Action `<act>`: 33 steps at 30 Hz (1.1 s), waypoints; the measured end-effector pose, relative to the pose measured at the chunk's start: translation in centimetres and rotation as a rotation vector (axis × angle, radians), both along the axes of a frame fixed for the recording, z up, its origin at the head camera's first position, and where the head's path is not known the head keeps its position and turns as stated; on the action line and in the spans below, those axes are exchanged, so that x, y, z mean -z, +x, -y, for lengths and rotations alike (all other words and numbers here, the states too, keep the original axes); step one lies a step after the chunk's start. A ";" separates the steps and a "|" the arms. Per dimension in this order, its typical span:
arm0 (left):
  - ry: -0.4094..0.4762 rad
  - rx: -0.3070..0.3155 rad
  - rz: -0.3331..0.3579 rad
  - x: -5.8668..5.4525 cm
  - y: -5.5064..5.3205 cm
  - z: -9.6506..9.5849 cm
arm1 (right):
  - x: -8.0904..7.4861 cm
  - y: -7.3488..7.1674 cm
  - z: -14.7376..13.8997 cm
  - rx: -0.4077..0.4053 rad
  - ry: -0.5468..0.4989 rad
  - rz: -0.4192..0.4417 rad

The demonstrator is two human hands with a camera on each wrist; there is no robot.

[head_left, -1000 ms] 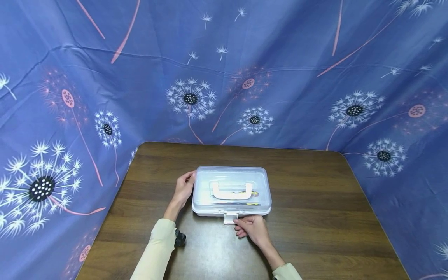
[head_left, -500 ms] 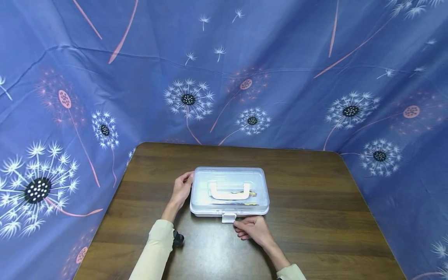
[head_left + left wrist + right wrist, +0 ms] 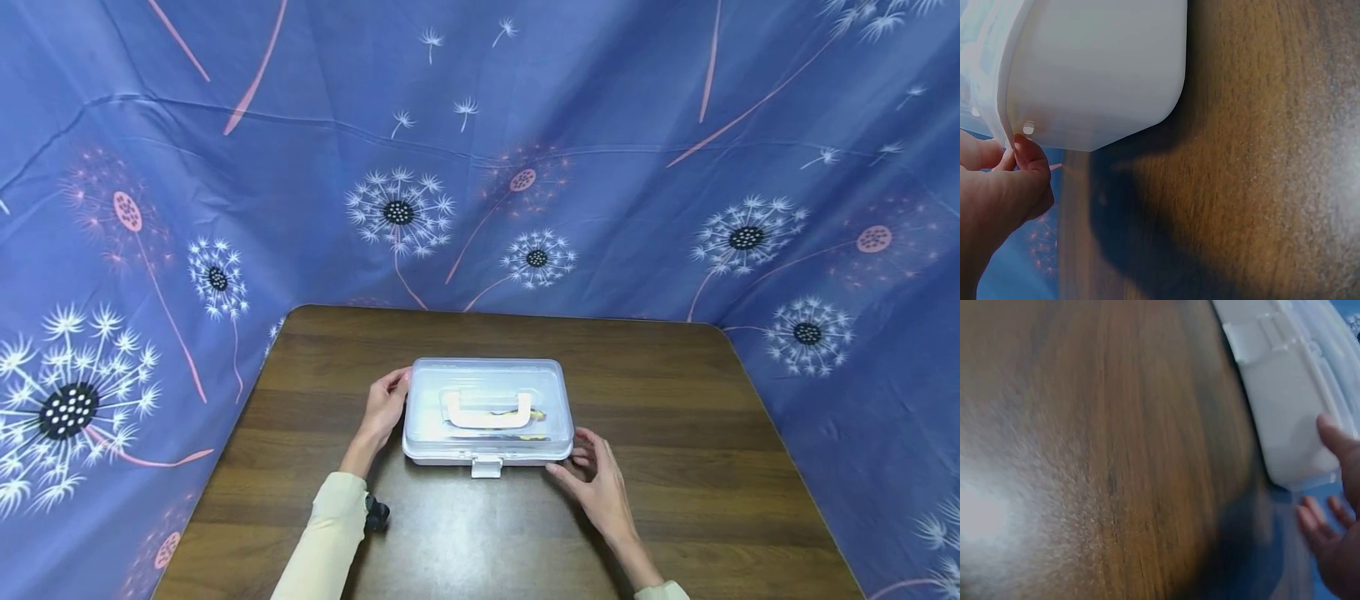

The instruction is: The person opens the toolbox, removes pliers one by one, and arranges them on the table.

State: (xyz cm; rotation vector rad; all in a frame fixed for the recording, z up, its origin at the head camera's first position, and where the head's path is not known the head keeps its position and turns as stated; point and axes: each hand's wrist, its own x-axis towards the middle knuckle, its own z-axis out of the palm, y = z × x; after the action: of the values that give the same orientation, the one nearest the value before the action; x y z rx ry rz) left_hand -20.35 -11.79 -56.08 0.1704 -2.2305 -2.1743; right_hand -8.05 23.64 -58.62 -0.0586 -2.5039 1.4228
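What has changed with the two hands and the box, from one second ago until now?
The right hand has left the front latch and moved rightward to the box's front right corner, thumb and fingers apart; whether it touches there is unclear. The left hand still holds the box at its left end, and the lid stays down.

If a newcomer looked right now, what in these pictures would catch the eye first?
Probably the blue cloth, printed with white dandelions, hanging behind the wooden table. Then comes the box with a clear lid and white handle, standing on the table, with the left hand at its left side and the right hand at its front right corner.
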 end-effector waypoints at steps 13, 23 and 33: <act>0.028 0.000 0.062 0.3 -0.6 -0.1 | 0.8 -1.3 -0.7 -0.127 0.092 -0.225; 0.070 0.072 0.064 0.4 -0.2 0.1 | -2.3 -3.0 -1.4 -0.117 0.081 -0.327; 0.075 0.055 0.014 0.6 -0.1 0.2 | -7.2 -5.9 -0.7 -0.212 0.023 -0.413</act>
State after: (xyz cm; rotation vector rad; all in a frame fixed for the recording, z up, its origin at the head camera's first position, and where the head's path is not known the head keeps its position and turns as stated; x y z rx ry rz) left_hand -20.46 -11.98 -56.73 0.1275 -2.1873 -2.2939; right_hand -13.97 24.34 -51.41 0.4698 -2.2304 1.3181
